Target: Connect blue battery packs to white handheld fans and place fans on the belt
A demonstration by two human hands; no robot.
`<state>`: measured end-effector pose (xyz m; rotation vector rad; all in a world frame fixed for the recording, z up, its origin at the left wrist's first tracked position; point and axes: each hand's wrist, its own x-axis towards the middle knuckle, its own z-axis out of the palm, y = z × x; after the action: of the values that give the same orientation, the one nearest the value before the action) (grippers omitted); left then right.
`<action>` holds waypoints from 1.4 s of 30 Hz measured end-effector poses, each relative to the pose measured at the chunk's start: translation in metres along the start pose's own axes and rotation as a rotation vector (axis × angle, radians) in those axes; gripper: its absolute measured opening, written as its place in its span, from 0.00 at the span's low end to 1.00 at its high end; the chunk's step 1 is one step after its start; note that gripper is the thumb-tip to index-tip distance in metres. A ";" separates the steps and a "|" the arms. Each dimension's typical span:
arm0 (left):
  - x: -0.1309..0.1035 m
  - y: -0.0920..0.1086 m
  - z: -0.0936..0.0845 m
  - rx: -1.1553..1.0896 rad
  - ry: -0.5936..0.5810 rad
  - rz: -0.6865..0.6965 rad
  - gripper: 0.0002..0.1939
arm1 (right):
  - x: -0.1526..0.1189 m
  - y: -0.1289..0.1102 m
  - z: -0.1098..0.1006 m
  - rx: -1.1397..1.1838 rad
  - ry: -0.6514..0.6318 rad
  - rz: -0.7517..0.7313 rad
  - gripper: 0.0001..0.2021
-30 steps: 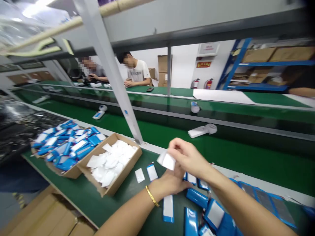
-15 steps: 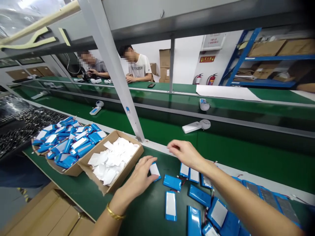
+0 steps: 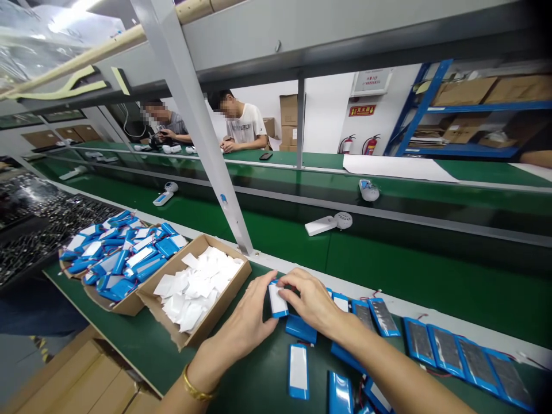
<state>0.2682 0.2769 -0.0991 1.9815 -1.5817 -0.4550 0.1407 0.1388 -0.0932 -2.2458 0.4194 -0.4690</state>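
A blue battery pack (image 3: 278,303) with a white paper patch on its face stands tilted at my left hand (image 3: 250,315), whose thumb and fingers hold its left side. My right hand (image 3: 311,298) reaches over from the right, thumb and forefinger pinched at the upper part of the white paper. Under the right hand lies another blue battery pack (image 3: 301,329). Closer to me is a battery pack with a white patch (image 3: 298,371). Several more packs are partly hidden beneath my right forearm.
Left of my hands stands a cardboard box (image 3: 235,283) of white paper pieces, beside boxes heaped with blue battery packs (image 3: 142,256). Packs with dark grey faces (image 3: 446,349) line the right. Beyond a metal post (image 3: 207,132), white handheld fans (image 3: 328,224) lie on the green belt. Two people work opposite.
My right hand has come down and left to the battery pack at my left hand, pinching its white paper. The pack is raised slightly. The fans on the belt have shifted.
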 end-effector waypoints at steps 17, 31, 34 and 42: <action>-0.032 0.006 -0.019 -0.259 0.170 -0.051 0.42 | 0.016 -0.033 -0.007 -0.154 -0.105 -0.317 0.08; -0.044 0.000 -0.033 -1.309 0.322 -0.155 0.36 | 0.102 -0.092 0.008 0.514 -0.272 -0.296 0.14; -0.030 0.010 -0.031 -1.496 0.204 -0.083 0.33 | 0.071 -0.050 -0.017 0.735 -0.398 -0.087 0.19; 0.078 0.040 -0.023 -1.055 -0.355 -0.012 0.32 | -0.009 0.017 -0.075 0.773 0.143 0.237 0.14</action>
<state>0.2703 0.2005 -0.0504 1.1151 -1.1056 -1.3633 0.0956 0.0845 -0.0613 -1.4050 0.4708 -0.5514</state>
